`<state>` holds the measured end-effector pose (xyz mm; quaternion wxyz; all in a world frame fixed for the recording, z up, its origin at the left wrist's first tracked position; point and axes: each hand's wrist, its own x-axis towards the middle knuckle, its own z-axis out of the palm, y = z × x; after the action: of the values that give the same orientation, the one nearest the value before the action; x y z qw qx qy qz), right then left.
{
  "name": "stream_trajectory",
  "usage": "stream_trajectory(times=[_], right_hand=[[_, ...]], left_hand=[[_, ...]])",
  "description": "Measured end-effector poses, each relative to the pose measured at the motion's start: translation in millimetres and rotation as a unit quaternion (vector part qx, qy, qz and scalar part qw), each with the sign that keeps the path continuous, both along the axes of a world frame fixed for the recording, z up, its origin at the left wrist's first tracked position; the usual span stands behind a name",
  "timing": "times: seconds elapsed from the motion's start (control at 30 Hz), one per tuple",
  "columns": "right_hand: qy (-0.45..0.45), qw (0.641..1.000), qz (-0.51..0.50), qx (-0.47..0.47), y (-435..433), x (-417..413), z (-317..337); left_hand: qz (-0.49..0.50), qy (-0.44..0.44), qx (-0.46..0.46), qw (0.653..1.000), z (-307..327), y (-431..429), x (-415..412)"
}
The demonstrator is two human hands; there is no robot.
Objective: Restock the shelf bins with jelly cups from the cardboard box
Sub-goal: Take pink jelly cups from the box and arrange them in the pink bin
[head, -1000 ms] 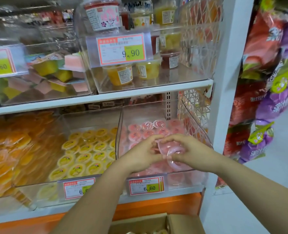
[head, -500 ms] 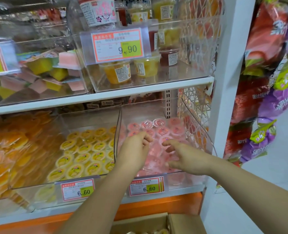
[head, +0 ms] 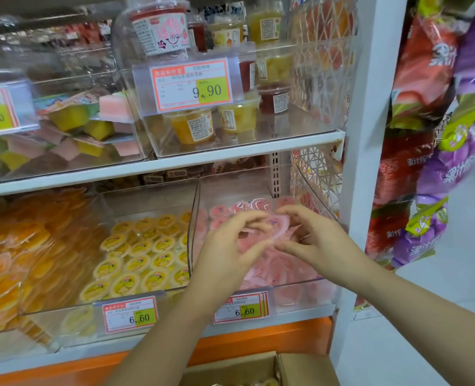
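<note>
White metal shelf [head: 230, 160] first. On its lower tier, clear glossy plastic bin [head: 300, 288], heaped with round pink jelly cups [head: 272, 268]. Below, brown cardboard box [head: 300, 369], open-topped. Right hand [head: 319, 240] pinching one shiny pink cup [head: 276, 227] just above the heap; left hand [head: 225, 252] curled alongside, grip impossible to tell.

The left hand [head: 230, 247] and right hand [head: 315, 239] reach forward, facing each other; fingers curled, tips close.
</note>
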<state>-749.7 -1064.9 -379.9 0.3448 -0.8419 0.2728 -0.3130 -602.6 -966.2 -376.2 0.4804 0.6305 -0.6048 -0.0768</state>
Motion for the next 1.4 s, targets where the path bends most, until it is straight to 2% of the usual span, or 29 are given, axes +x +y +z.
stream_trajectory(times=[0.07, 0.17, 0.3, 0.43, 0.53, 0.6, 0.7, 0.87, 1.13, 1.3, 1.4], right_hand=[[-0.015, 1.000, 0.013, -0.015, 0, -7, 0], [-0.008, 0.998, 0.031, -0.056, 2, -16, -1], [0.006, 0.996, 0.019, -0.089, 2, -28, -5], [-0.031, 0.981, -0.098, -0.164, -7, -49, 0], [-0.019, 0.962, -0.171, -0.213, -16, -63, -2], [0.000, 0.959, -0.169, -0.229, -20, -68, -7], [0.005, 0.959, -0.161, -0.231, -22, -72, -10], [-0.007, 0.960, -0.154, -0.233, -27, -71, -11], [0.002, 0.961, -0.160, -0.226, -27, -69, -10], [0.008, 0.963, -0.161, -0.218, -27, -69, -10], [0.012, 0.963, -0.160, -0.218, -26, -69, -10]], left_hand=[[0.009, 0.137, 0.039, 0.990, 4, -2, 2], [-0.038, 0.296, 0.132, 0.945, 6, -6, 2], [-0.054, 0.375, 0.169, 0.910, 6, -14, -8], [0.019, 0.414, 0.157, 0.897, 5, -37, -10], [0.065, 0.366, 0.171, 0.912, -2, -65, -10], [0.082, 0.332, 0.188, 0.921, -8, -85, -12], [0.111, 0.238, 0.232, 0.937, -21, -112, -15], [0.113, 0.121, 0.284, 0.944, -33, -134, -25], [0.100, -0.082, 0.329, 0.936, -37, -143, -25], [0.105, -0.258, 0.326, 0.903, -47, -143, -17], [0.042, -0.304, 0.315, 0.898, -50, -135, -7]])
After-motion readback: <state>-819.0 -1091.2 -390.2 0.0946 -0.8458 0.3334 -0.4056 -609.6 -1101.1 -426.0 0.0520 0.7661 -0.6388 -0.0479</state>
